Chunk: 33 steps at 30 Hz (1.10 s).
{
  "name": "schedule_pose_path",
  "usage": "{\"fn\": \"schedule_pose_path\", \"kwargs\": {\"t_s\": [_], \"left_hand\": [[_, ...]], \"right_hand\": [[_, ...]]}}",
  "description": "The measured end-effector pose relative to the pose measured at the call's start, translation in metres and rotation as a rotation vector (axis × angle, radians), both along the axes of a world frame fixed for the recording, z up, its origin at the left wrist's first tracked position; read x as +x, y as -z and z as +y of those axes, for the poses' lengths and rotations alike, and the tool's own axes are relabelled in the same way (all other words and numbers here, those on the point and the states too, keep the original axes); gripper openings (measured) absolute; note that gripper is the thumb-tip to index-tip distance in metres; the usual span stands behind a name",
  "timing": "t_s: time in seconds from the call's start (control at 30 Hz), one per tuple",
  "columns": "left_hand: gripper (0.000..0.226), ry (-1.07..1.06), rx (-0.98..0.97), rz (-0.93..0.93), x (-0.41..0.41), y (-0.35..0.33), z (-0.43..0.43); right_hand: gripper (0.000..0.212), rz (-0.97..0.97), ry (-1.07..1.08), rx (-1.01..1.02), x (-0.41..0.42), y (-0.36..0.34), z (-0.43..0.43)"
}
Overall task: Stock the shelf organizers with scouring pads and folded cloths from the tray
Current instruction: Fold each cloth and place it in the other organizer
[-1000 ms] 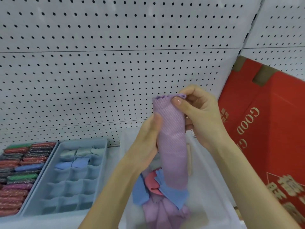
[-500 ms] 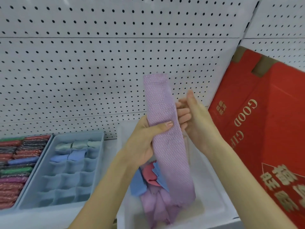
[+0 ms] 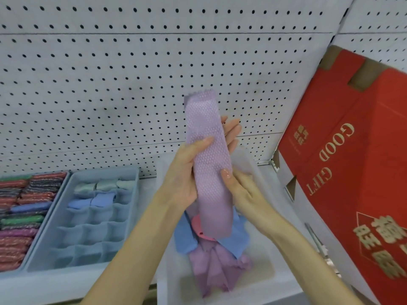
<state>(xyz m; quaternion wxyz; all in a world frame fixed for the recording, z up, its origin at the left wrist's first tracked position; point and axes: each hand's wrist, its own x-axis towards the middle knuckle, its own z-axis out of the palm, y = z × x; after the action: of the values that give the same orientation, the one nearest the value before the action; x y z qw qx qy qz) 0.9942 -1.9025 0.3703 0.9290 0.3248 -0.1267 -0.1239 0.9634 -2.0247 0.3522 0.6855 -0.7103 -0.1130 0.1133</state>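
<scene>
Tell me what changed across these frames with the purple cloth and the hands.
The right hand let go of the top edge of the purple cloth, dropped lower, and now pinches it with its thumb on the front. The top end stands free. The left hand kept its grip mid-strip. The tray, grid organizer and red box stayed put.

shop, retail shelving aisle: white perforated metal pegboard back panel [image 3: 132, 84] behind shelf, pale blue plastic divided organizer [image 3: 92, 221] stocked with merchandise, red printed "good gift" cardboard carton [image 3: 356, 164] standing alongside.
</scene>
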Motion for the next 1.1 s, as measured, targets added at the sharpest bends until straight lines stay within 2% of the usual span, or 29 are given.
{"fn": "schedule_pose_path", "kwargs": {"t_s": [0.03, 0.1, 0.13, 0.23, 0.37, 0.43, 0.57, 0.63, 0.7, 0.77, 0.93, 0.97, 1.03, 1.1], "left_hand": [[0.041, -0.019, 0.042, -0.012, 0.001, 0.0, 0.002], [0.039, -0.041, 0.115, -0.036, 0.003, 0.002, 0.006], [0.038, -0.042, 0.135, -0.048, 0.004, 0.002, 0.007], [0.038, -0.012, 0.137, -0.048, 0.005, 0.002, 0.009], [0.041, 0.025, 0.08, -0.054, 0.003, 0.0, 0.002], [0.041, 0.027, 0.07, -0.056, 0.003, 0.0, 0.0], [0.036, -0.013, 0.229, -0.025, 0.002, -0.006, 0.0], [0.028, -0.026, 0.383, -0.01, -0.001, -0.006, 0.003], [0.021, -0.026, 0.63, -0.025, -0.005, -0.002, 0.008], [0.027, -0.042, 0.857, -0.038, -0.008, 0.007, 0.013], [0.033, -0.3, 0.93, 0.103, -0.015, 0.018, 0.016], [0.035, -0.361, 0.946, 0.093, -0.016, 0.02, 0.015], [0.035, -0.43, 0.965, 0.028, -0.018, 0.022, 0.013], [0.025, -0.43, 0.969, -0.042, -0.02, 0.025, 0.011]], "right_hand": [[0.029, -0.042, 0.007, -0.004, 0.003, 0.003, -0.003], [0.058, -0.124, 0.005, -0.029, 0.009, 0.004, -0.011], [0.062, -0.152, 0.009, -0.026, 0.011, 0.003, -0.014], [0.037, -0.227, 0.068, 0.0, 0.014, -0.004, -0.016], [0.04, -0.346, 0.164, 0.008, 0.014, 0.004, -0.007], [0.033, -0.364, 0.207, 0.026, 0.013, 0.008, -0.006], [0.005, -0.262, 0.174, 0.102, 0.015, 0.005, -0.011], [0.007, -0.216, 0.176, 0.113, 0.018, 0.005, -0.015], [0.009, -0.192, 0.22, 0.121, 0.02, 0.005, -0.019], [0.01, -0.165, 0.275, 0.091, 0.021, 0.008, -0.021], [0.009, -0.074, 0.364, 0.082, 0.021, 0.015, -0.021], [0.01, -0.057, 0.374, 0.083, 0.021, 0.015, -0.021], [0.025, -0.022, 0.38, 0.089, 0.02, 0.015, -0.023], [0.031, -0.005, 0.33, 0.11, 0.018, 0.013, -0.028]]}}
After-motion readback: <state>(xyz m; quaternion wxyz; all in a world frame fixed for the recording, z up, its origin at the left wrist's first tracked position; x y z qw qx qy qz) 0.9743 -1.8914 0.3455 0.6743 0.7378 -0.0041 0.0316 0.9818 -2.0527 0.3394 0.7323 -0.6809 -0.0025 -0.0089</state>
